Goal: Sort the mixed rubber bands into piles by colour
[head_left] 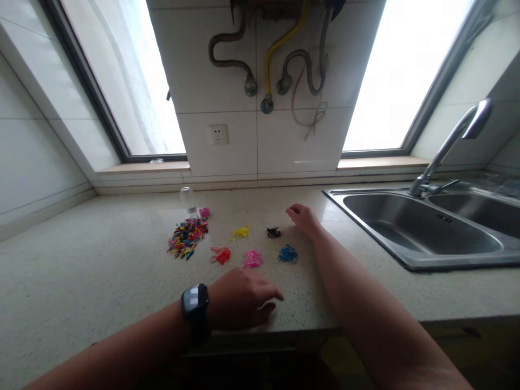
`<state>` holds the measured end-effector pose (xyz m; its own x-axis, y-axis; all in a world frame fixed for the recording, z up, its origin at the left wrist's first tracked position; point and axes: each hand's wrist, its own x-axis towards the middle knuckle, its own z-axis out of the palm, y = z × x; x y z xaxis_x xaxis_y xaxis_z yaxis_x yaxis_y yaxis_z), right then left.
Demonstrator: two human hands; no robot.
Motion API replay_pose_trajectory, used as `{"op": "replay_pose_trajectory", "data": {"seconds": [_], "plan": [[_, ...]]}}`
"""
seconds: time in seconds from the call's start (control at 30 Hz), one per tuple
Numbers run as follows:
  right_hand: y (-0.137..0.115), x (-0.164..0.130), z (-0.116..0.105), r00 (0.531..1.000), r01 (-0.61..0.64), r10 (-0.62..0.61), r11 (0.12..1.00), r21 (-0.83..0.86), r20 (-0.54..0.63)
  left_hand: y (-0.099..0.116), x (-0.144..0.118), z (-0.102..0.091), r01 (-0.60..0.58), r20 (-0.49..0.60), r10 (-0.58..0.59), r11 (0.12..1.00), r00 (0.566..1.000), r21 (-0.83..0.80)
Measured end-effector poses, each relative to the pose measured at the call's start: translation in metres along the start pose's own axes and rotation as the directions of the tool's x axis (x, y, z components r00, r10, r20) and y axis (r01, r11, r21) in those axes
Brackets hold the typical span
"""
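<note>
A mixed pile of small coloured bands (187,237) lies on the speckled countertop (81,260). Beside it sit sorted little heaps: yellow (241,233), red (221,255), pink (252,259), blue (288,253) and black (273,232). My right hand (303,218) rests on the counter just right of the black heap, fingers curled loosely, nothing visible in it. My left hand (244,299), with a dark watch on the wrist, hovers near the front edge below the pink heap, fingers bent down; whether it holds a band is hidden.
An overturned clear small jar (188,200) with a pink lid (205,212) lies behind the mixed pile. A steel double sink (410,254) with a tap (450,143) fills the right side. Hoses and a wall socket (218,134) hang on the tiled wall between two windows.
</note>
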<state>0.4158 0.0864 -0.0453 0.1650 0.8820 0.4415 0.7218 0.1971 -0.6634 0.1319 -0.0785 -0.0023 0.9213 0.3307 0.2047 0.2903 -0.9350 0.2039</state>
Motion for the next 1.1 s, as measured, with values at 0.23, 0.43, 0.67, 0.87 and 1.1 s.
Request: {"op": "replay_pose_trajectory", "data": {"seconds": [0.23,0.43,0.67,0.87,1.1], "plan": [[-0.002,-0.005,0.001,0.994,0.046,-0.045,0.999,-0.010,0.095,0.010,-0.042,0.010,0.024,0.017,-0.022,0.996,1.000,-0.089],[-0.006,-0.008,0.004,0.993,0.059,-0.060,0.998,0.009,0.106,0.004,-0.042,0.012,-0.020,-0.006,0.019,0.994,1.000,-0.106],[-0.018,-0.014,0.006,0.980,0.145,-0.138,0.989,-0.036,0.142,0.002,-0.043,0.015,-0.041,-0.033,0.038,0.995,0.999,-0.095],[-0.045,-0.026,0.003,0.960,0.247,-0.237,0.967,-0.054,0.150,0.001,-0.043,0.015,-0.049,-0.043,0.047,0.998,0.998,-0.045],[-0.086,-0.043,0.009,0.887,0.429,-0.403,0.900,-0.078,0.225,0.001,-0.043,0.016,-0.042,-0.053,0.040,0.998,0.998,-0.039]]}}
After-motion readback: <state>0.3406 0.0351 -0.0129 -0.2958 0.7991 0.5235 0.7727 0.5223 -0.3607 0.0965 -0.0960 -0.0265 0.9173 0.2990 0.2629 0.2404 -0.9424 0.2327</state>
